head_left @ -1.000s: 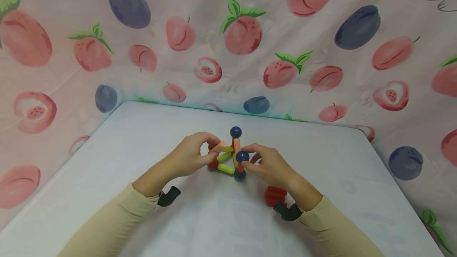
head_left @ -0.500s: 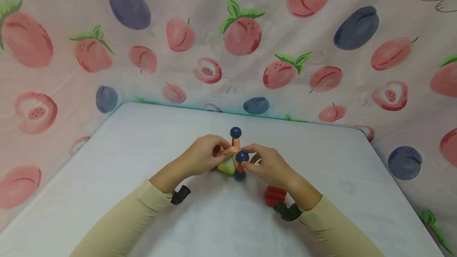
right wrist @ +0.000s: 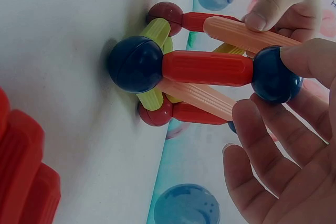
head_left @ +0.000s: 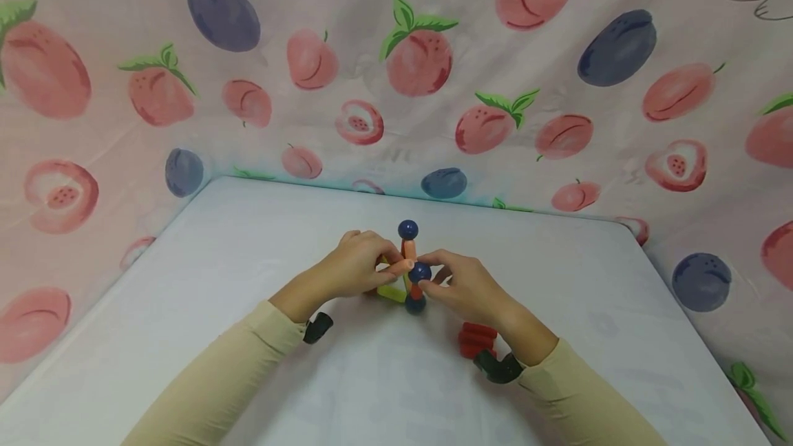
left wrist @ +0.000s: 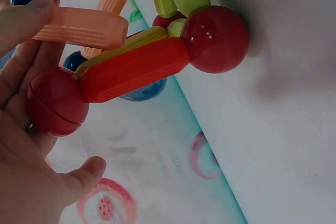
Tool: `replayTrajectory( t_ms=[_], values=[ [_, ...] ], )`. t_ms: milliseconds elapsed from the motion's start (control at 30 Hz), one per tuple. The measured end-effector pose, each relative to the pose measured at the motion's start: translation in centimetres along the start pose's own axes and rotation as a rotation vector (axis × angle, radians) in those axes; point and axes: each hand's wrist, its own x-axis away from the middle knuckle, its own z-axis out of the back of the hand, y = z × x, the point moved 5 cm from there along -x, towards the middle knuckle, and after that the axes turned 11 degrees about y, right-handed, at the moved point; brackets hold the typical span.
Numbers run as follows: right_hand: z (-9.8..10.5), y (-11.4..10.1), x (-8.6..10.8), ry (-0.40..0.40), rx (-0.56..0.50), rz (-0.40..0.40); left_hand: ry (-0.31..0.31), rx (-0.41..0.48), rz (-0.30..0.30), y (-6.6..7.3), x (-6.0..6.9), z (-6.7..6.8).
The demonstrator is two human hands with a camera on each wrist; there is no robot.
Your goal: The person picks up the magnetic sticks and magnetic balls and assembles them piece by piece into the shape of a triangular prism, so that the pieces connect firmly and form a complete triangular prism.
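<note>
A frame of ribbed magnetic rods and balls stands mid-table. My left hand (head_left: 347, 270) pinches a salmon rod (left wrist: 86, 27) between thumb and fingers; its far end is at or close to the upper blue ball (right wrist: 277, 74). My right hand (head_left: 467, 284) holds that ball by thumb and fingertips. The ball caps an upright red rod (right wrist: 207, 68), which rises from a lower blue ball (right wrist: 135, 64). Yellow-green rods (head_left: 392, 292) form the base. A red ball (left wrist: 56, 100) beside my left fingers tops another red rod (left wrist: 136, 69). Another blue ball (head_left: 408, 229) tops the far corner.
Several loose red rods (head_left: 478, 341) lie together on the white table (head_left: 260, 391), near my right wrist. A fruit-print cloth (head_left: 372, 40) hangs behind the table. Dark wrist mounts (head_left: 498, 367) stick out under both sleeves.
My left hand has moved right with the salmon rod, bringing its end to the blue ball at my right fingers. My right hand keeps its hold with hardly any movement.
</note>
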Motion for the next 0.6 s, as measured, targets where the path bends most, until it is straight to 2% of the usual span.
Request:
replayTrajectory(
  t_ms=[333,600],
  values=[
    [-0.03,-0.11,0.02,0.004,-0.001,0.009,-0.074,-0.088,-0.016,-0.11,-0.41,-0.27],
    [0.17,-0.02,0.12,0.027,-0.009,0.008,-0.074,-0.185,-0.027,0.14,-0.74,-0.32]
  ],
)
